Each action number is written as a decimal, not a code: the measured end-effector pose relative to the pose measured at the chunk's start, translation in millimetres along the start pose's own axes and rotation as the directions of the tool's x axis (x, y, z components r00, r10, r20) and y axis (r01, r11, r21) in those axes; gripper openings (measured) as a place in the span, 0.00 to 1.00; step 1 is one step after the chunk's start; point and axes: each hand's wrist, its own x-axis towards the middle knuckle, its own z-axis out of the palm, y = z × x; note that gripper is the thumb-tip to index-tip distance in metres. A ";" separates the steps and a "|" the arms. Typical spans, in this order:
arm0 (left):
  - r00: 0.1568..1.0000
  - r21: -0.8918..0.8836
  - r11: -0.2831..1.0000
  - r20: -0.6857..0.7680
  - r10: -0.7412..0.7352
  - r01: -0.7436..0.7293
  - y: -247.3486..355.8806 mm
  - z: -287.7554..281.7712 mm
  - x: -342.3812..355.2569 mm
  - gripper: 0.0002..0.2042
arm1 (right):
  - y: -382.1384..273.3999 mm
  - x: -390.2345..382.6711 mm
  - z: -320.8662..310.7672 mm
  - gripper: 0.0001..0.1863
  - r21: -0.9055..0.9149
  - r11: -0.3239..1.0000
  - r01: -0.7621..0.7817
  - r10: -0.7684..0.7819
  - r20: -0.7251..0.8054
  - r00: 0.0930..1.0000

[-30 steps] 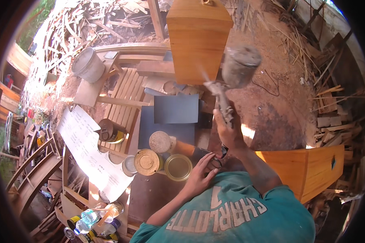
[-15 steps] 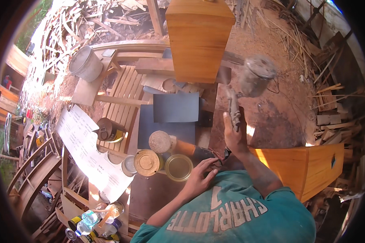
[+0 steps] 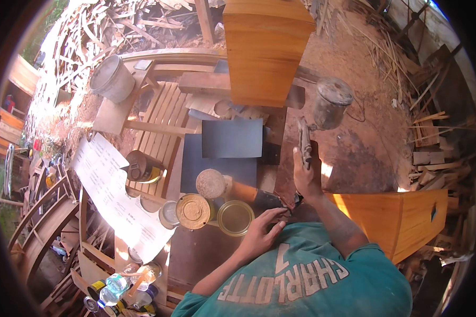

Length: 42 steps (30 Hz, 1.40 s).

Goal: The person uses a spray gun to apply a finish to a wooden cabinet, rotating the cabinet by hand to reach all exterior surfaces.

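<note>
My right hand (image 3: 307, 171) grips a grey, coated spray gun (image 3: 304, 142) upright, its round metal cup (image 3: 332, 103) above and to the right. Below it, my left hand (image 3: 264, 227) is curled at a dark object beside my shirt, too hidden to name. Just left of that hand stand round cans with gold (image 3: 235, 217), tan (image 3: 194, 211) and pale (image 3: 210, 183) tops. Dark grey sandpaper sheets (image 3: 231, 138) lie beyond them. A varnished orange wooden box (image 3: 264, 58) stands at the top centre, left of the cup.
A second orange box (image 3: 375, 222) is at lower right. At left are a white paper (image 3: 106, 185), a grey bucket (image 3: 111, 79), a dark can (image 3: 143, 168), a slatted wooden frame (image 3: 156, 116) and plastic bottles (image 3: 113, 290). Scrap wood piles (image 3: 143, 24) surround the work area.
My right hand and spray gun have swung right, away from the front of the upright box, and the gun is now more upright. My left hand has stayed nearly in place.
</note>
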 end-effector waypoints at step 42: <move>0.990 0.024 0.996 -0.114 -0.081 0.084 27.8 79.3 53.2 0.19 | 95.2 35.6 -144.6 0.10 0.579 0.623 -0.526 0.388 0.355 0.851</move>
